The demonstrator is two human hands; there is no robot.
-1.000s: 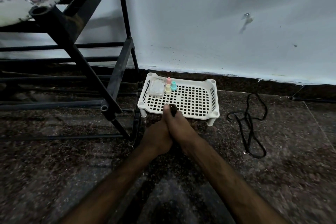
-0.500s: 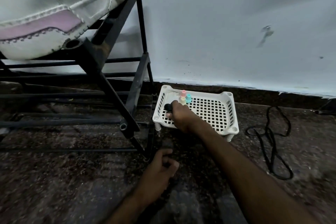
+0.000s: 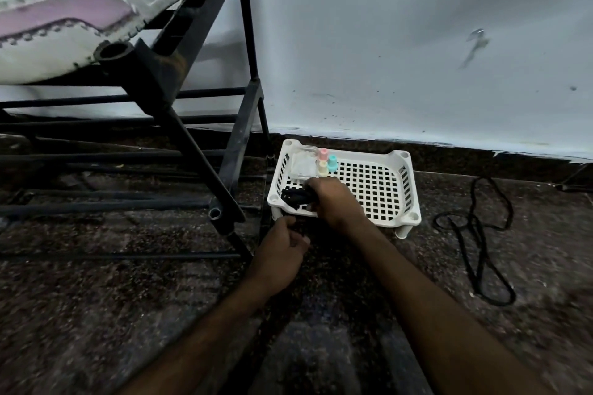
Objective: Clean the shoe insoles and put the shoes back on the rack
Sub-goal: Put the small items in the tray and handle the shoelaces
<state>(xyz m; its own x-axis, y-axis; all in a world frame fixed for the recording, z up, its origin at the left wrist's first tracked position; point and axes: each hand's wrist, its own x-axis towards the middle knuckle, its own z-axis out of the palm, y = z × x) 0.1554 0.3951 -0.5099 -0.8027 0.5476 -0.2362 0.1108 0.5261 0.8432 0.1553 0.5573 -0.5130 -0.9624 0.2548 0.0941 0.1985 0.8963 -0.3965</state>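
Note:
A white shoe with a pink panel (image 3: 73, 13) lies on the top of the black metal rack (image 3: 179, 99) at the upper left. My right hand (image 3: 333, 200) reaches into the white perforated tray (image 3: 382, 186) on the floor and grips a small black object (image 3: 296, 196) at the tray's front left corner. My left hand (image 3: 279, 253) hovers just in front of the tray, near the rack's leg, its fingers loosely curled and holding nothing.
In the tray's back left corner stand a clear plastic box (image 3: 303, 162) and small pastel bottles (image 3: 327, 160). A black cord (image 3: 478, 234) lies looped on the dark speckled floor to the right. A pale wall rises behind.
My hands, clasped together one second ago, have parted. My right hand carried the black object into the tray and lowered it to the front left corner. My left hand moved toward the tray.

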